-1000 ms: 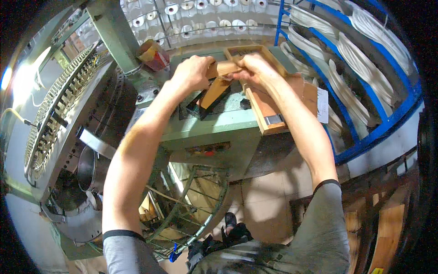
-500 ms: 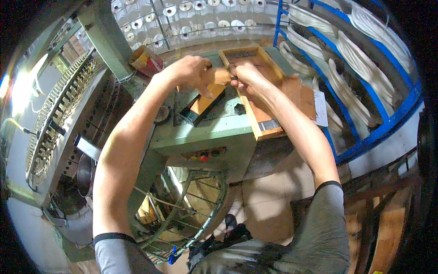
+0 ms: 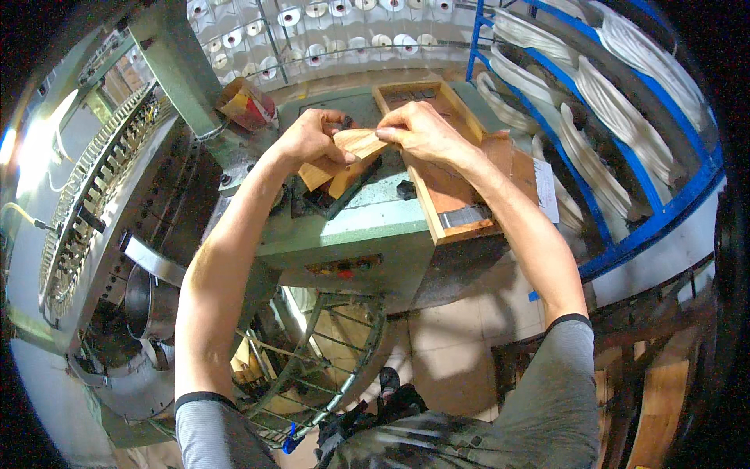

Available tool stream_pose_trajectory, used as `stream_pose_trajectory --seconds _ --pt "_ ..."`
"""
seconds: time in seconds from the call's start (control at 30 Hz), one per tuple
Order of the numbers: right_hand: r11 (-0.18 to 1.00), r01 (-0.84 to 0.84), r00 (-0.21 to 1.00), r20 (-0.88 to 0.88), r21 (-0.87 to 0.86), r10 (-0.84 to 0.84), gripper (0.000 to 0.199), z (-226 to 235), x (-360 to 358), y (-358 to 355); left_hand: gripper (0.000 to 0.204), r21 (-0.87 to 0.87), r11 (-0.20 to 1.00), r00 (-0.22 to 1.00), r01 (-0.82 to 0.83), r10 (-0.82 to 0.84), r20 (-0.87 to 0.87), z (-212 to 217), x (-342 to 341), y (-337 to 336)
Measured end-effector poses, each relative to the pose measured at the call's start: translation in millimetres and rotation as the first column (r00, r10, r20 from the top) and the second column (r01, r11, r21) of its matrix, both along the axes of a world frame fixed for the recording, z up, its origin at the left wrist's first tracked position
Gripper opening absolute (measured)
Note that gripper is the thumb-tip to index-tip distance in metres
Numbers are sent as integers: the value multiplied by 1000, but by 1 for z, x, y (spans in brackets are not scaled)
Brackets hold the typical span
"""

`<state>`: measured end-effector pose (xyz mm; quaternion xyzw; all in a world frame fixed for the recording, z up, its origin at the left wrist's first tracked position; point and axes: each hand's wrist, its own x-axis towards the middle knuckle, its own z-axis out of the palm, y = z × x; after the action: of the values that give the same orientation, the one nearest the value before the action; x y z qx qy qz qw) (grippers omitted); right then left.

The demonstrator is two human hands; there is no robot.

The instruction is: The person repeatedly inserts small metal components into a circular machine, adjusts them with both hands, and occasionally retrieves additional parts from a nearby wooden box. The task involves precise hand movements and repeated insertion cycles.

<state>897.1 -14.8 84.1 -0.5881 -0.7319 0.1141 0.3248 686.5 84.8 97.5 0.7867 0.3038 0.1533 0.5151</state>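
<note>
A flat piece of light wood (image 3: 361, 144) is held over the green worktop between my two hands. My left hand (image 3: 312, 141) is closed round its left part, thumb along the near edge. The fingers of my right hand (image 3: 422, 131) pinch at its right end; whether something small is also between them is hidden. Below the wood lies a dark narrow box (image 3: 332, 206), partly covered, with a wooden strip (image 3: 341, 184) over it. Beneath my right forearm sits a shallow wooden tray (image 3: 428, 205) holding thin dark metal pieces (image 3: 466, 216).
A small black part (image 3: 405, 190) lies on the green worktop (image 3: 344, 236). A red and tan container (image 3: 247, 104) stands at its far left. Left is a machine with a row of metal parts (image 3: 94, 195); right, a blue rack (image 3: 664, 215) with white yarn hanks. Yarn cones (image 3: 316, 49) line the back.
The wood has tilted and now shows more of its broad face. My left fingers, earlier spread over the dark box, have drawn in round the wood. My right hand has shifted slightly left.
</note>
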Motion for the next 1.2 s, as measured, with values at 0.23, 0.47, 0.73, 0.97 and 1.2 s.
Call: stream_pose_trajectory --seconds 0.23,0.47,0.73,0.97,1.2 --pt "1000 8 1000 8 27 -8 23 -4 20 0 62 226 968 986 109 -76 -151 -10 0 20" --pt "947 285 927 210 147 -311 22 28 68 -14 70 565 823 968 64 87 -237 -36 -1 37" --pt "981 -52 972 234 187 7 18 63 -5 -76 42 -30 979 957 202 -191 217 3 -25 -66" --pt "864 -497 857 114 -79 503 15 15 -114 -111 39 -646 703 911 298 -6 413 -65 -123 -198" --pt "551 -675 707 -643 -491 293 16 -64 -232 -116 37 -869 439 765 229 470 440 -127 -234 -282"
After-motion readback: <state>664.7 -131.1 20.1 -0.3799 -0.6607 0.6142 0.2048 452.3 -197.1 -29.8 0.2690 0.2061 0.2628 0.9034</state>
